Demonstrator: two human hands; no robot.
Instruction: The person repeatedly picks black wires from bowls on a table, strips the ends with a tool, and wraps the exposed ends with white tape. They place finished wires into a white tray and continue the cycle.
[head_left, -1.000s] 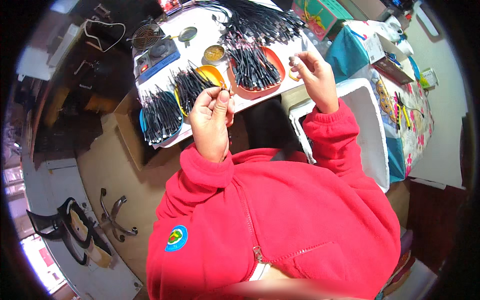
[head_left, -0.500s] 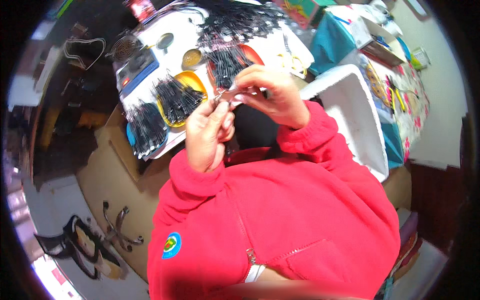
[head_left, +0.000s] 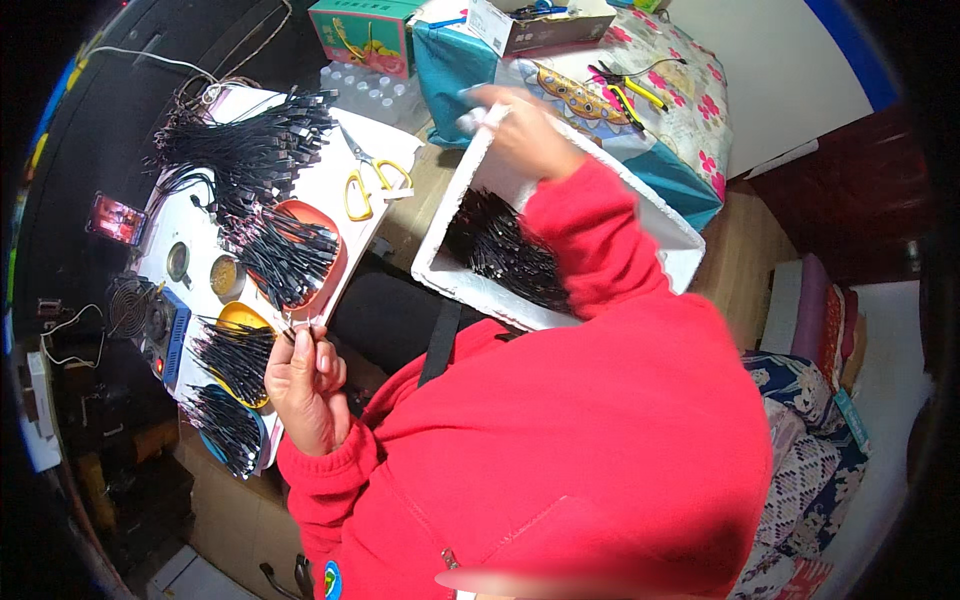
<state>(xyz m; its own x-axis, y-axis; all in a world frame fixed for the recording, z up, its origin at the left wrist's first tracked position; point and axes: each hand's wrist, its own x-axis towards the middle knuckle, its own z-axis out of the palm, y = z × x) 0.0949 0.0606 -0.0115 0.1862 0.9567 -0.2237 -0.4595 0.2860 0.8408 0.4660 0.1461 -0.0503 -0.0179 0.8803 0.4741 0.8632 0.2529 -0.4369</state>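
Note:
My left hand (head_left: 308, 385) is closed in a pinch by the table's front edge, near the red tray. Between thumb and fingers it grips a short black cable (head_left: 292, 333), with thin pale ends standing up at the fingertips. My right hand (head_left: 530, 130) is stretched over the far side of a white foam box (head_left: 440, 235); motion smears its fingers, and whether they hold anything does not show. Inside the box lies a heap of black cables (head_left: 500, 245). Bundles of black cables fill the red tray (head_left: 335, 270), the yellow tray (head_left: 240, 315) and the blue tray (head_left: 258, 440).
Yellow-handled scissors (head_left: 360, 193) lie on the white table beside a large cable pile (head_left: 240, 145). A blue soldering device (head_left: 175, 335), a round tin (head_left: 226, 275) and a phone (head_left: 117, 218) stand left. Pliers (head_left: 635, 92) rest on a flowered cloth (head_left: 690, 110) beyond the box.
My right hand has parted from my left and swung right, over the foam box. My left hand keeps its pinch. The view has turned right, bringing the cables in the box into sight.

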